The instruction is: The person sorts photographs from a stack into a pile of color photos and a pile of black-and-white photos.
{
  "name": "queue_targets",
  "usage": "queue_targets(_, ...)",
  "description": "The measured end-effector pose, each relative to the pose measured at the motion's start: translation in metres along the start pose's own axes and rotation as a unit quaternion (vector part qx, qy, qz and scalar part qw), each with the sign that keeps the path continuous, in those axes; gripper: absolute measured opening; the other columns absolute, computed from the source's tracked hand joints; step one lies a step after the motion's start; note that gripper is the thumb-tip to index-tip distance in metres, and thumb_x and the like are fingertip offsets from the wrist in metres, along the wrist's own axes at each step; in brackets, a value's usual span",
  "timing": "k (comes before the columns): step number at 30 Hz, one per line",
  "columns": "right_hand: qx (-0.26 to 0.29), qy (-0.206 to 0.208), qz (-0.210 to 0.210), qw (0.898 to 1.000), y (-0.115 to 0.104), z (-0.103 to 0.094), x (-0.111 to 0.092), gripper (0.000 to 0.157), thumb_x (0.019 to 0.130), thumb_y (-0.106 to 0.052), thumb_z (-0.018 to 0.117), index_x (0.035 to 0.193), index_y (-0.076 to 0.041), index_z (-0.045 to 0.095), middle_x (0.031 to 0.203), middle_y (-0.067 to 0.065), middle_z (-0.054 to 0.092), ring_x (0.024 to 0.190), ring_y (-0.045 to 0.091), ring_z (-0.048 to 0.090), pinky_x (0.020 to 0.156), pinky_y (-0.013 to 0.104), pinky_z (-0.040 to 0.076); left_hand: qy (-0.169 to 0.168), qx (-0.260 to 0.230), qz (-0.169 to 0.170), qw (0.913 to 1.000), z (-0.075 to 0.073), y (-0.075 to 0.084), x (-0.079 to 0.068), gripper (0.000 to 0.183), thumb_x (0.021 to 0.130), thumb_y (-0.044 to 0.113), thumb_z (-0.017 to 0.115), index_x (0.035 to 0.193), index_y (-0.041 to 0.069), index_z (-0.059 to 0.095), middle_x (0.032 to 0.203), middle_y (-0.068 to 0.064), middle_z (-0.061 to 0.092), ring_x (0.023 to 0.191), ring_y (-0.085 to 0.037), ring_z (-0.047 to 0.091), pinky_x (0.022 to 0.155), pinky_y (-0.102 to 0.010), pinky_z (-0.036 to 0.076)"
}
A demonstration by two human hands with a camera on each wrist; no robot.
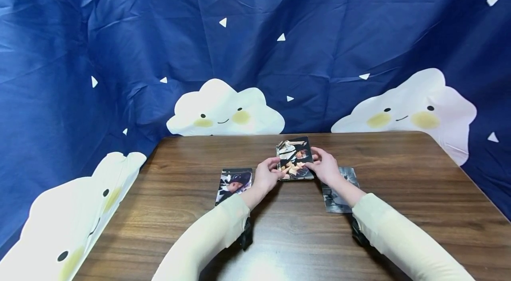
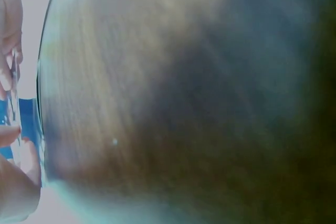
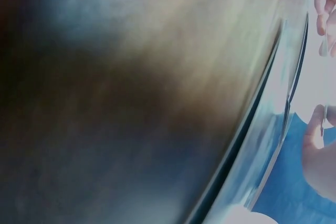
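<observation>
Both hands hold a small stack of photo prints (image 1: pixel 294 159) by its sides near the far middle of the table. The left hand (image 1: pixel 266 177) pinches its lower left edge; the right hand (image 1: pixel 325 168) grips the right edge, thumb on top. On the top print are figures against a dark background. Seen edge-on, the prints (image 2: pixel 16 111) appear raised off the table in the left wrist view, between the left hand (image 2: pixel 18 187) and the right hand above. At the margin of the right wrist view, the right hand (image 3: pixel 321 163) pinches their edge.
One photo print (image 1: pixel 233 183) lies left of the left hand. A greyish print (image 1: pixel 335 199) lies under the right forearm, partly hidden by it. The brown wooden table (image 1: pixel 295 228) ends at a blue curtain (image 1: pixel 311 59) with white clouds.
</observation>
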State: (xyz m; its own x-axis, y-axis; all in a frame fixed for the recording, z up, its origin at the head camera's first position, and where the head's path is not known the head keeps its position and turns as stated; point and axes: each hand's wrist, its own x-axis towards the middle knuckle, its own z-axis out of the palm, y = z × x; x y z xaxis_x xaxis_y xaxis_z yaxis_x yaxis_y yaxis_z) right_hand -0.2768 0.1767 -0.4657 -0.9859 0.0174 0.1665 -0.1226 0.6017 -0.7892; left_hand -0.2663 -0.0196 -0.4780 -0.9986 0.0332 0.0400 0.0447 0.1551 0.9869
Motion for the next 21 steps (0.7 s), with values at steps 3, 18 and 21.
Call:
queue_targets(3, 0.002, -0.010, 0.007, 1.000, -0.001, -0.001, -0.001, 0.054, 0.085, -0.004, 0.071, 0.133, 0.011, 0.050, 0.097, 0.018, 0.067, 0.078, 0.019, 0.061, 0.076, 0.031, 0.048, 0.004, 0.001, 0.007, 1.0000, 0.000, 0.000, -0.002, 0.050, 0.073, -0.019, 0.070, 0.120, -0.006, 0.062, 0.118, -0.022, 0.065, 0.073, -0.018, 0.068, 0.065, -0.021, 0.054)
queue_targets(18, 0.029, -0.039, 0.012, 0.999, -0.014, -0.001, -0.015, 0.060, 0.087, -0.007, 0.069, 0.140, 0.006, 0.044, 0.092, 0.012, 0.059, 0.060, 0.010, 0.045, 0.060, 0.023, 0.039, -0.012, -0.052, 0.000, 0.9986, -0.013, 0.001, -0.016, 0.063, 0.075, -0.020, 0.066, 0.134, -0.004, 0.054, 0.117, -0.022, 0.065, 0.066, -0.006, 0.061, 0.052, -0.019, 0.049)
queue_targets(21, 0.047, -0.044, 0.004, 0.998, -0.019, 0.000, -0.019, 0.060, 0.086, -0.005, 0.069, 0.140, 0.007, 0.044, 0.091, 0.012, 0.056, 0.059, 0.010, 0.044, 0.059, 0.022, 0.039, -0.020, -0.053, 0.009, 0.9983, -0.021, 0.004, -0.021, 0.062, 0.075, -0.019, 0.066, 0.134, -0.006, 0.052, 0.115, -0.024, 0.065, 0.071, -0.010, 0.064, 0.059, -0.019, 0.051)
